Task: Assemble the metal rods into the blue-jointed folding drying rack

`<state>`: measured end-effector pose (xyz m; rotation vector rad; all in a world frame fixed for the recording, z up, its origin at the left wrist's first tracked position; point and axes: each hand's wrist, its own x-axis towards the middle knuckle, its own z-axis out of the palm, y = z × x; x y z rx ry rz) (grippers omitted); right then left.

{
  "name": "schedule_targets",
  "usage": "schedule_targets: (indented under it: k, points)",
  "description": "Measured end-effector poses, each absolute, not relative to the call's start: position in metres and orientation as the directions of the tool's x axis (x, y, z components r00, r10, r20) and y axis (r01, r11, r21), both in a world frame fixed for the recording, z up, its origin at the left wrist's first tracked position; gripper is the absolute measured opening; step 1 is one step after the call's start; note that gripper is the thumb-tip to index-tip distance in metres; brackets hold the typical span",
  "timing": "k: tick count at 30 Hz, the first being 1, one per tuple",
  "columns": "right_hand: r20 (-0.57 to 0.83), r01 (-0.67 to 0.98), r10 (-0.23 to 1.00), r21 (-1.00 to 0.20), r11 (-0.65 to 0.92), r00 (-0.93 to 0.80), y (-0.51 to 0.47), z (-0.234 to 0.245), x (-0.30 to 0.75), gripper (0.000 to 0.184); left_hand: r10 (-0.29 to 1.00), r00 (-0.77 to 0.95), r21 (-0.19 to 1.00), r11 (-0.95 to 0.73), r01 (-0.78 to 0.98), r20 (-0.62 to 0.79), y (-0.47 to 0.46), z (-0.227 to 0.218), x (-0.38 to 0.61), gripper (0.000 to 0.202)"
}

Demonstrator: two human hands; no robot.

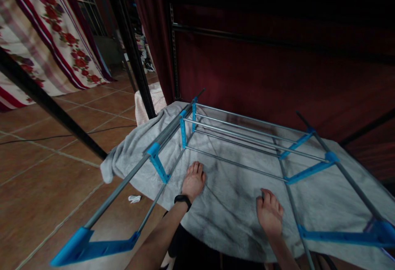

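Set on the grey blanket [228, 204], the blue-jointed tubular rack [236, 163] is judged light but stiff, best gripped by its side rails [120, 190]; the left hand [194, 181] is laid flat, the right hand [270, 214] half-curled, its hold unclear.

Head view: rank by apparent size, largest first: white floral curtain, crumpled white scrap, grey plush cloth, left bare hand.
1. Grey plush cloth
2. White floral curtain
3. Left bare hand
4. Crumpled white scrap
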<state>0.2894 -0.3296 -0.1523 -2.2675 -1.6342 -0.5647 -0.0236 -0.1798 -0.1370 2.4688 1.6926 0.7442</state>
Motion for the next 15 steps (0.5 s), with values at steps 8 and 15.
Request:
schedule_targets:
  k: [8, 15]
  points:
    - [0.449, 0.945, 0.841, -0.02, -0.327, 0.3, -0.332, -0.15, 0.285, 0.034, 0.886, 0.31, 0.257, -0.407, 0.877, 0.345, -0.181, -0.136, -0.026, 0.039]
    - [0.427, 0.935, 0.842, -0.024, -0.355, 0.33, -0.329, -0.158, 0.289, 0.036, 0.872, 0.327, 0.25, -0.43, 0.868, 0.363, -0.178, -0.141, -0.027, 0.04]
